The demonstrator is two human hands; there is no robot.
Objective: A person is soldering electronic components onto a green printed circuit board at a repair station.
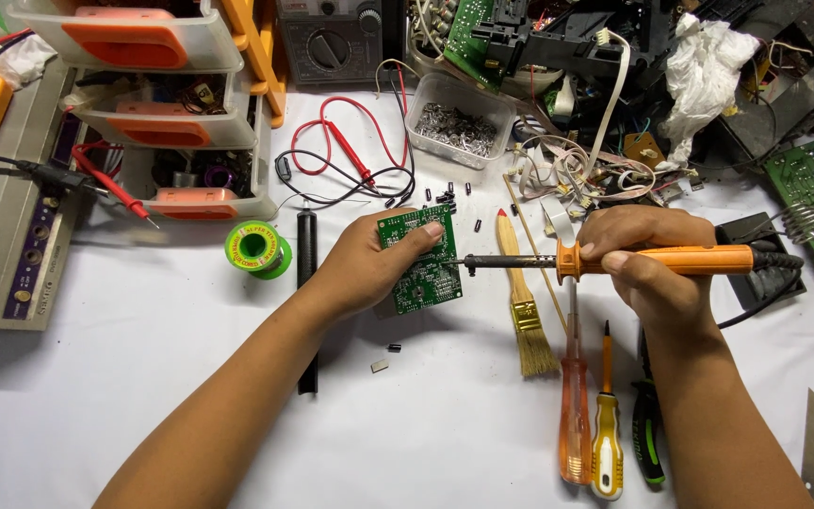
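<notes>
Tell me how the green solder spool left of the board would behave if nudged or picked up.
The green solder spool lies with its hole facing up, so a nudge would probably slide it on the white table, not roll it. Stood on its rim it would likely roll. It looks dense for its size. It sits apart from the left hand.

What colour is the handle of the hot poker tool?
Orange, on the soldering iron in the right hand; head view.

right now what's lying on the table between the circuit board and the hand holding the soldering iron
In the head view, a wooden-handled brush lies between the circuit board and the right hand, under the soldering iron.
</notes>
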